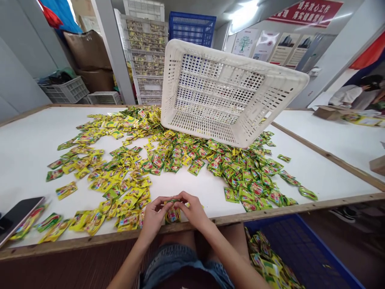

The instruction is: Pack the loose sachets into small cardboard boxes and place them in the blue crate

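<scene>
Both of my hands meet at the near edge of the white table (pixel 207 182). My left hand (pixel 156 212) pinches the top of a small green and yellow packet (pixel 173 215) from the left. On its right side, my right hand (pixel 190 205) pinches the same top edge, with the fingertips of both hands close together. Yellow packets (pixel 129 198) lie heaped to the left of my hands, and green packets (pixel 249 176) are piled to the right. A white plastic crate (pixel 207 134) rests tilted on the heap behind, its open side facing me.
A phone (pixel 21 212) lies at the table's left corner. Below the table at the right, a blue crate (pixel 313 249) holds more packets. Stacked white crates (pixel 147 60) stand behind the table. Cardboard boxes (pixel 329 112) and people (pixel 350 94) are at the far right.
</scene>
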`<state>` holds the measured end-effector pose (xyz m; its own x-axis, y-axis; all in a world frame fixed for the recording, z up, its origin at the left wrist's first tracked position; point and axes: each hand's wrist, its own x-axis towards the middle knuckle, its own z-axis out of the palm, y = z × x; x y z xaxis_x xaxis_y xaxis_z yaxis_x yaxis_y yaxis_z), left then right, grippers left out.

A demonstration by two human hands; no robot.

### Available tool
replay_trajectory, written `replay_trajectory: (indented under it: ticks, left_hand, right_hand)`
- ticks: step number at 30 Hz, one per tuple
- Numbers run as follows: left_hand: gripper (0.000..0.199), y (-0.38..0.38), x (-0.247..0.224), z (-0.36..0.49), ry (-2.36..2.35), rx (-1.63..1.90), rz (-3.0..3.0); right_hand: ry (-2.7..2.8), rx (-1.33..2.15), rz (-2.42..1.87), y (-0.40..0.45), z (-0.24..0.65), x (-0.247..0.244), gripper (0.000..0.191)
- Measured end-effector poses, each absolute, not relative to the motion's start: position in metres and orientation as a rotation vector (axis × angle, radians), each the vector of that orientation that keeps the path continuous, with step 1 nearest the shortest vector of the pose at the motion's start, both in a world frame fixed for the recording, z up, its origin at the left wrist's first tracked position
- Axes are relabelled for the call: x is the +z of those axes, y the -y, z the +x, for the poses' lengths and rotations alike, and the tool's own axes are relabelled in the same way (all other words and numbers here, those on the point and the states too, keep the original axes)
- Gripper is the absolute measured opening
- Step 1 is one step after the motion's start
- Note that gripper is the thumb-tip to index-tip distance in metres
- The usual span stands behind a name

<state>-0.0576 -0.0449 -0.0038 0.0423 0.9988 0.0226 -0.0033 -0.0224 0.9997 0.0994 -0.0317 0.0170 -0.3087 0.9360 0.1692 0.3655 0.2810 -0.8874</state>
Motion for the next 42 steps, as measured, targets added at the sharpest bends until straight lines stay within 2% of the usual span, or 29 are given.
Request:
replay_trajectory:
  ticks: [3, 7, 12, 17, 20, 24, 31, 42]
  left_hand:
    - [0.022, 0.049, -0.006, -0.058, -1.181, 1.179, 1.263]
    - [0.041, 0.051, -0.007, -0.060, -1.161, 1.206, 1.218]
    - [0.028, 0.048, -0.009, -0.059, -1.283, 1.173, 1.227]
    - [0.027, 0.048, -0.009, -0.052, -1.378, 1.059, 1.380]
    - [0.027, 0.047, -0.009, -0.049, -1.428, 1.021, 1.423]
    - [0.030, 0.046, -0.006, -0.048, -1.451, 0.967, 1.444]
    - [0.030, 0.046, -0.006, -0.046, -1.482, 0.981, 1.486]
    - [0.030, 0.047, -0.006, -0.043, -1.520, 1.019, 1.568]
  right_hand:
    - [1.715, 0.963, -1.181, 0.044, 0.092, 0.012, 0.016]
    - [1.621, 0.733, -1.240, 0.066, 0.111, 0.029, 0.021]
    - [1.333, 0.111, -1.719, 0.126, 0.232, 0.053, 0.025]
    - [1.182, -0.353, -2.181, 0.203, 0.329, 0.049, 0.034]
    - [1.059, -0.173, -2.221, 0.223, 0.319, 0.035, 0.035]
    - [1.210, 0.205, -2.112, 0.211, 0.285, 0.022, 0.030]
    - [1.192, 0.212, -2.132, 0.207, 0.303, 0.025, 0.031]
    - [1.277, 0.439, -2.056, 0.194, 0.294, 0.010, 0.032]
